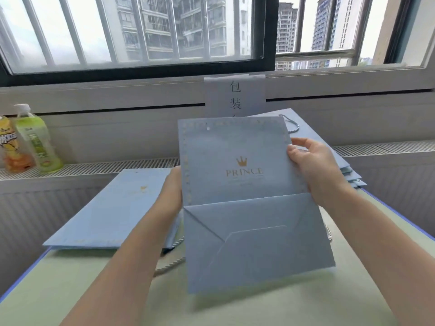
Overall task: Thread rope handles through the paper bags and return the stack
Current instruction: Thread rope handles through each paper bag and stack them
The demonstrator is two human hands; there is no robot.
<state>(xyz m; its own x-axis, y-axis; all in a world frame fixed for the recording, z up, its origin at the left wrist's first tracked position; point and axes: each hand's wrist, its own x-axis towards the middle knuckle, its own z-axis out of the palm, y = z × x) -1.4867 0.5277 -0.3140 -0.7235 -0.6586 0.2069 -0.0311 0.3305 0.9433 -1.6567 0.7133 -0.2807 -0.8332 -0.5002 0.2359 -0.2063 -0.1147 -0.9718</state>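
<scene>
I hold a flat light-blue paper bag (235,184) upright in front of me, its gold crown and "PRINCE" print facing me and its folded bottom flap toward me. My left hand (173,191) grips its left edge, fingers hidden behind the paper. My right hand (315,165) grips the right edge with the thumb on the front. A small punched hole (208,128) shows near the top left. Pale twisted rope (169,264) lies on the table under the bag. A stack of flat bags (110,212) lies at the left, another stack (329,147) at the right with a rope handle (293,125).
The pale green table (94,290) has a blue rim. Two drink bottles (35,140) stand on the radiator ledge at far left. A paper sign (235,95) with printed characters leans against the window sill behind the bag.
</scene>
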